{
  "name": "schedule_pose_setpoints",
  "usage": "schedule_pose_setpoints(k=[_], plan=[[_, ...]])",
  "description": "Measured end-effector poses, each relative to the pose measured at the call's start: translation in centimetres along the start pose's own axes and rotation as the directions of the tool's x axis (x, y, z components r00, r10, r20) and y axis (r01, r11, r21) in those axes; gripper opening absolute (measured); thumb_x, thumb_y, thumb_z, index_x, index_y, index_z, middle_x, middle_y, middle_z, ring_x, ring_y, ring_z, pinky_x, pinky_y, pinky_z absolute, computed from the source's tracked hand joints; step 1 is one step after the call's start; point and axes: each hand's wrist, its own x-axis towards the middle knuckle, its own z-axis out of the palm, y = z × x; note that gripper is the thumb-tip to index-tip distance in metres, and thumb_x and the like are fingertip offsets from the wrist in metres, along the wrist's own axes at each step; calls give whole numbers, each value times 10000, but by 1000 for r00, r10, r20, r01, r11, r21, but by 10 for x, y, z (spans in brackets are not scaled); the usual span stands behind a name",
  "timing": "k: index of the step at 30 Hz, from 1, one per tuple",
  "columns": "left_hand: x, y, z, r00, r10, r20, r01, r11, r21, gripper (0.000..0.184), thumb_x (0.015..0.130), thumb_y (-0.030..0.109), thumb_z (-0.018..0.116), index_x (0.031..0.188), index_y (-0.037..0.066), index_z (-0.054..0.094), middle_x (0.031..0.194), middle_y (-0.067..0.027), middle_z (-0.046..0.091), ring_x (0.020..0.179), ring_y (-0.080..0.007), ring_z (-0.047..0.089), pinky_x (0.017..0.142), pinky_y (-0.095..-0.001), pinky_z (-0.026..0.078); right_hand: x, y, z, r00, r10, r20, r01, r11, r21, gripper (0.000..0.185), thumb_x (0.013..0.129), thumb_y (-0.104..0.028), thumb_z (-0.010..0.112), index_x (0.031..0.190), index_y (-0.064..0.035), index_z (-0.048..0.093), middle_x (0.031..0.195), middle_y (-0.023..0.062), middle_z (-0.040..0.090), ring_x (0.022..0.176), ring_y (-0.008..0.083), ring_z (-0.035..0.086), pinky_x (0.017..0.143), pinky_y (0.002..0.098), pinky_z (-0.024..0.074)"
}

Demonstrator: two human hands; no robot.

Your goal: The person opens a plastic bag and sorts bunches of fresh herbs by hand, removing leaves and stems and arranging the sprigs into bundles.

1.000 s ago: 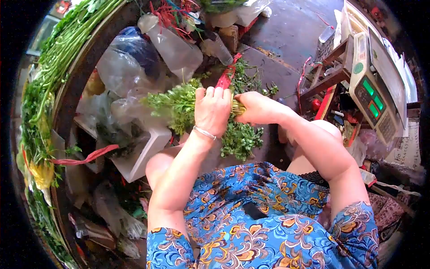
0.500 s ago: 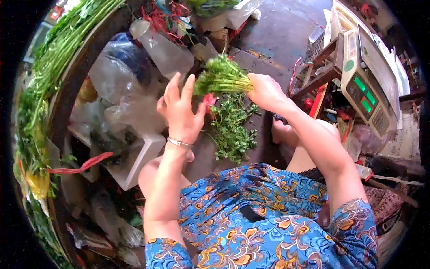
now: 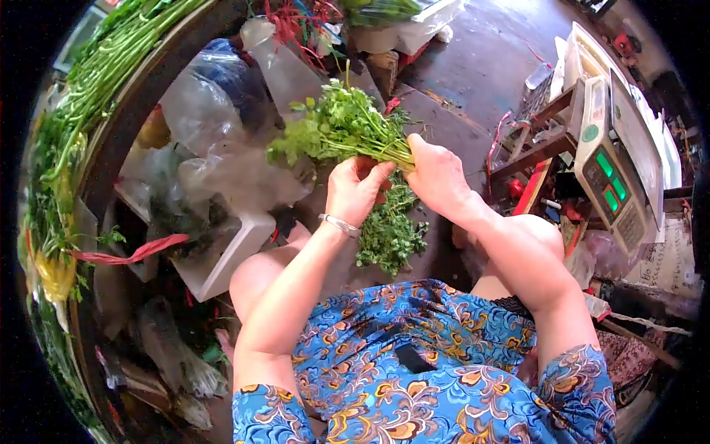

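My right hand (image 3: 438, 176) is closed around the stem ends of a bunch of coriander (image 3: 339, 122), whose leafy tops point left. Under the stems, my left hand (image 3: 350, 190) pinches at the lower edge of the same bunch, thumb and fingers together near the right hand. Exactly which stems it grips is partly hidden. Below both hands lies a loose heap of green leaves and sprigs (image 3: 392, 235) on the dark surface, between the person's knees.
A digital scale (image 3: 603, 174) with green displays stands on a wooden frame at the right. Clear plastic bags (image 3: 200, 111) and a white foam box (image 3: 240, 248) are at the left. Long-stemmed greens (image 3: 111, 74) line a ledge farther left. Red ties (image 3: 292, 26) hang at the top.
My left hand, spread and apart from the bunch before, has moved right and closed at its stems. The coriander has tilted, its leaves now fanning out to the left.
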Motion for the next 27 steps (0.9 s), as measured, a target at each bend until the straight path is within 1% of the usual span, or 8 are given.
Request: schedule_pose_setpoints(k=[9,13,16,17,19,21,23,27], plan=[[-1,-5,0,995,72,74,-68,997,-44,198,938,172,530,860,18,627,672,-57,649,522,-103,580,466,-229,446,3,12,2,997,54,55,-58,996,66,213,766,-94,583,941,-14,493,852,230,622,870,423,599,738,496,475],[1,4,-14,991,10,-132,-40,973,-226,213,919,196,548,788,42,613,590,-48,608,461,-112,550,403,-232,394,10,30,4,972,98,215,-170,923,346,190,755,-131,616,863,15,558,816,180,639,847,351,628,738,418,476],[4,11,-38,992,24,-121,-54,967,-250,208,913,202,573,768,57,609,567,-46,594,441,-125,549,390,-250,404,14,36,-13,805,60,590,-538,494,683,126,777,-133,654,790,-62,551,619,-26,505,486,120,472,431,295,362],[5,11,-41,990,-12,-143,-27,964,-265,233,914,236,586,766,57,610,565,-46,594,431,-124,541,392,-247,394,14,39,-16,806,67,588,-538,498,680,126,777,-133,654,790,-62,551,619,-26,505,486,120,472,431,295,362],[4,13,-43,990,-15,-137,-13,981,-195,251,918,251,586,773,47,612,559,-47,592,446,-121,545,404,-243,398,15,46,-20,703,-132,699,-706,-12,708,226,823,-133,656,734,-137,449,550,-73,365,372,28,277,334,218,174],[-1,13,-39,993,-114,38,115,993,-22,215,914,228,587,820,38,619,634,-41,624,502,-109,566,423,-229,405,16,53,-12,663,-112,740,-747,-44,663,251,841,-136,656,720,-146,436,549,-75,360,380,27,288,335,203,183],[-2,-2,-29,968,-182,171,189,982,-29,192,907,224,595,839,45,618,663,-34,635,502,-108,567,434,-213,401,16,50,-5,675,251,693,-737,274,618,245,859,-126,641,719,-150,442,549,-79,357,378,19,275,333,192,180],[-8,-11,-15,975,-100,197,99,995,15,114,881,138,620,908,28,628,699,-28,629,575,-81,570,510,-217,458,26,63,-12,649,-135,748,-761,-114,639,250,901,-172,574,698,-161,429,534,-87,352,378,23,272,337,214,174]])
